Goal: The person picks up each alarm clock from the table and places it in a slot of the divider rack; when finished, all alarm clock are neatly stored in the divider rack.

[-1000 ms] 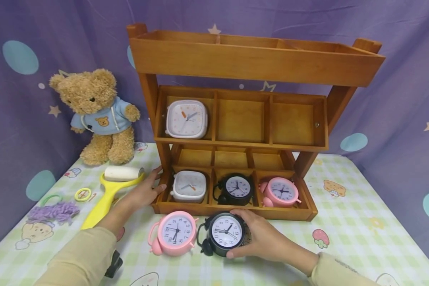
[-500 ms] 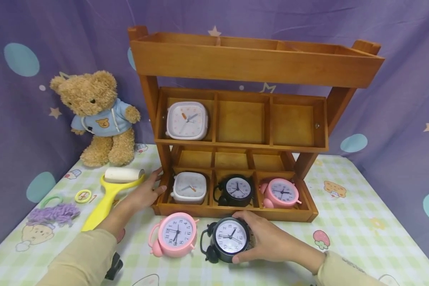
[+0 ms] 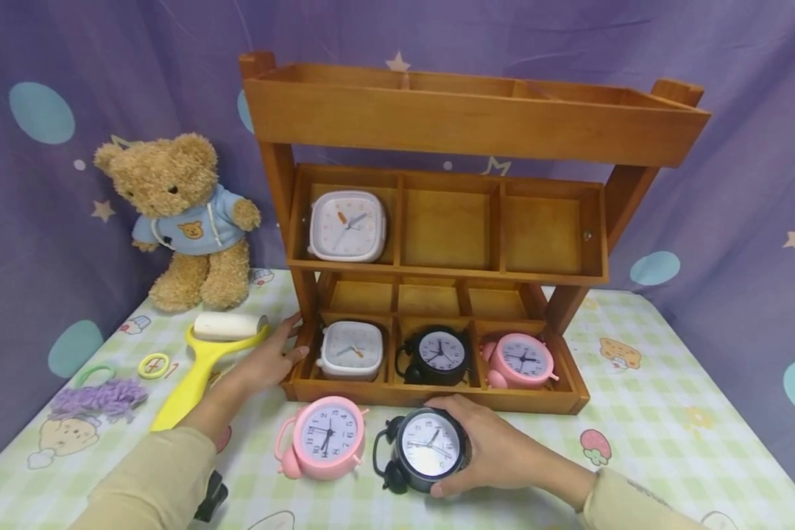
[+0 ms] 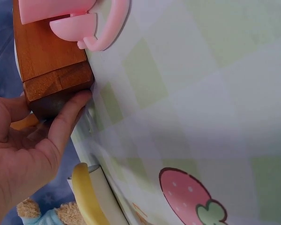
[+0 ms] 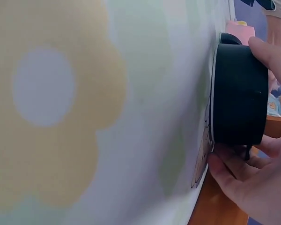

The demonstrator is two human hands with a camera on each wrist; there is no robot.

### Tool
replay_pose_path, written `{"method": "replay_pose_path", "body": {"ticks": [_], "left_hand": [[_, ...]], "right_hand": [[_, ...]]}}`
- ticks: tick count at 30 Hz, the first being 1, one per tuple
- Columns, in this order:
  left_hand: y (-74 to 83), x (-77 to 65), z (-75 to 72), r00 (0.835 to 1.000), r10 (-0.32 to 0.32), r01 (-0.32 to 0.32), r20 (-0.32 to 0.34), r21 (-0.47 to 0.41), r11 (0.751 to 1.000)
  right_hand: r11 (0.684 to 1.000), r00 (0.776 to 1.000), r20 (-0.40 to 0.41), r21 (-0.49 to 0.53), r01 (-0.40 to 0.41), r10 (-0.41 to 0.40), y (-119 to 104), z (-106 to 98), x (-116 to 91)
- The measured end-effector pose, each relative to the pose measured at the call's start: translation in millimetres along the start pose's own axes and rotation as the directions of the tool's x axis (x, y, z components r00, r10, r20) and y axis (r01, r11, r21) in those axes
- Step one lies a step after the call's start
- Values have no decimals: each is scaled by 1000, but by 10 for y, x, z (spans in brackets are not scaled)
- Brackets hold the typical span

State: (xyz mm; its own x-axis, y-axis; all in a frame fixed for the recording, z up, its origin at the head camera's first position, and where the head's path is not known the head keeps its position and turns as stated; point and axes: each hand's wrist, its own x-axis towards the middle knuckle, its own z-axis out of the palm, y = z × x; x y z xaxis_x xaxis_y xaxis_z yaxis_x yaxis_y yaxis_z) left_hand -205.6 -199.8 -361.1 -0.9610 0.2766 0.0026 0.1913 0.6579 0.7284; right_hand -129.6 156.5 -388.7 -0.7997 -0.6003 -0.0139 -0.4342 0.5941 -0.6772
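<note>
In the head view, my right hand [image 3: 497, 445] grips a black twin-bell alarm clock [image 3: 430, 444] that lies face up, bells to the left. Thumb and fingers hold its side, as the right wrist view shows of the black clock's body [image 5: 241, 93]. To its left lies a pink twin-bell alarm clock [image 3: 331, 434]. My left hand [image 3: 268, 361] holds the lower left end of a wooden rack [image 3: 477, 121]; the left wrist view has thumb and fingers about its corner. The bottom row holds a white clock [image 3: 351, 350], another black clock [image 3: 440, 355] and another pink clock [image 3: 522, 361].
Another white clock [image 3: 347, 226] stands in the middle tier's left compartment. Left of the rack are a teddy bear [image 3: 179, 221], a yellow-handled lint roller [image 3: 192, 379], purple yarn [image 3: 99, 397] and small rings [image 3: 154, 365]. A checked cloth [image 3: 662, 442] covers the table.
My right hand has drawn the black clock a little to the right and nearer, widening the gap to the pink one. My left hand stays at the rack.
</note>
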Motion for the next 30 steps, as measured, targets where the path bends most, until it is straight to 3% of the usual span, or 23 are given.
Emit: {"method": "replay_pose_path", "body": {"ticks": [6,22,30], "left_hand": [[-9,-17,7,1000,-7,7,5,-5,1000],[-2,-12,-1,1000,-5,5,4,2,1000],[-14,-4,-4,1000,-12,12,4,15,1000]], "right_hand": [[996,993,-79,-13,86,-87,18,-60,-64],[989,964,-236,-113,99,-123,-191,-654,-232],[956,917,-308,-223,189,-253,-325,-1009,-153]]}}
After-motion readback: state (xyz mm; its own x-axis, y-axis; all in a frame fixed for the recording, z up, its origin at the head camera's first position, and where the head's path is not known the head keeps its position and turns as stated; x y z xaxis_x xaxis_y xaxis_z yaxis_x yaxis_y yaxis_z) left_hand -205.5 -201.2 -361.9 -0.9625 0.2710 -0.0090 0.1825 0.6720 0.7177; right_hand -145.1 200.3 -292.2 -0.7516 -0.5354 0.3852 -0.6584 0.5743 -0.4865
